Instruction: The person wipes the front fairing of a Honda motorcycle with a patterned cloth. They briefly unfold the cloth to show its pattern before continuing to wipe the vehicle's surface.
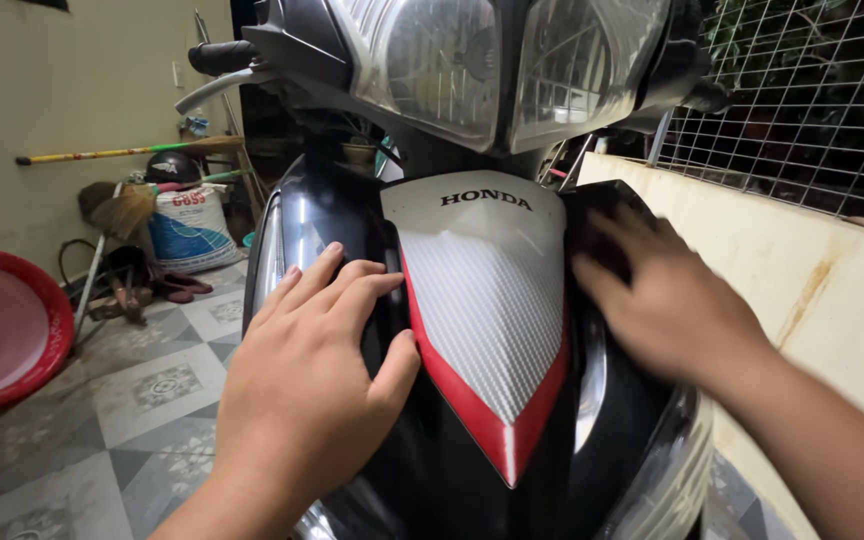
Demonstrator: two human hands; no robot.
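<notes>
A black motorbike stands head-on before me, with a white and red centre panel [482, 300] below its twin headlight [492, 70]. My left hand [312, 370] lies flat on the glossy black side panel [297, 225] left of the centre panel, fingers stretched out, holding nothing. My right hand [667, 300] is blurred and presses on the black panel on the other side. A dark patch [602, 225] shows under its fingertips. I cannot tell whether that is a cloth or the panel itself.
A low cream wall [832, 290] topped by wire mesh [802, 100] runs close along the right. On the patterned tile floor [142, 400] at left lie a red basin [47, 320], a printed sack [189, 228], brooms [122, 205] and sandals. The handlebar grip [217, 55] juts out upper left.
</notes>
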